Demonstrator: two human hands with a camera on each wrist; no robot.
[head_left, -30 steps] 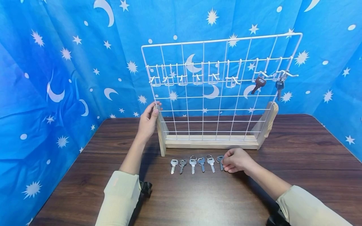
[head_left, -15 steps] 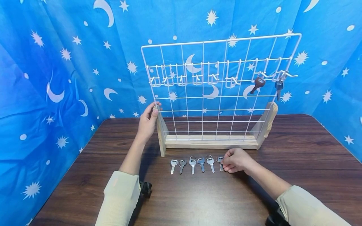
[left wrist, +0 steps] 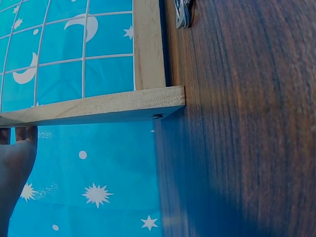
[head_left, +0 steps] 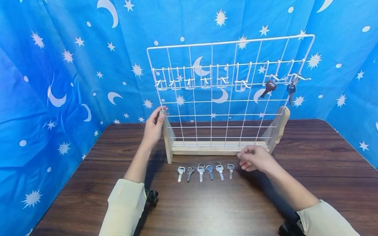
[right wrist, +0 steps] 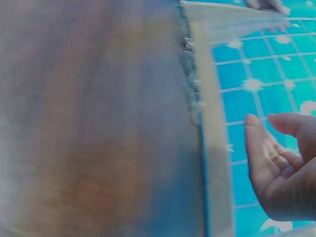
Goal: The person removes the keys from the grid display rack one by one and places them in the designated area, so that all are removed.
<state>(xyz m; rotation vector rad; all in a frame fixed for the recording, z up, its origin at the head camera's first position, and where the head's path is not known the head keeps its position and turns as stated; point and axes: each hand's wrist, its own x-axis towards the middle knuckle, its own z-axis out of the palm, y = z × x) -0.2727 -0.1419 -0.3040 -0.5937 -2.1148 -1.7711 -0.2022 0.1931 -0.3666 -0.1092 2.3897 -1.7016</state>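
My left hand [head_left: 154, 126] grips the top of the left wooden upright of a white wire grid rack [head_left: 212, 127], thumb in front. In the left wrist view its fingertips meet the wooden side piece [left wrist: 98, 104]. My right hand [head_left: 256, 160] hovers just right of a row of several keys, holding nothing; in the right wrist view its thumb and forefinger stand apart. The nearest key [head_left: 230, 167], silver with a ring, lies flat. Another silver key [head_left: 219, 168] and a bluish key [head_left: 209, 169] lie left of it, and more keys continue leftward.
Several white wire hooks [head_left: 223, 80] hang along the upper grid. A brown key [head_left: 268, 88] and a dark key [head_left: 291, 89] hang from the two rightmost hooks. The rack's wooden base bar [head_left: 203, 150] stands behind the key row on the dark wood table [head_left: 206, 209].
My right hand has drawn away from the rightmost key, moving up and to the right, and that key now shows whole on the table. The left hand stays in place.
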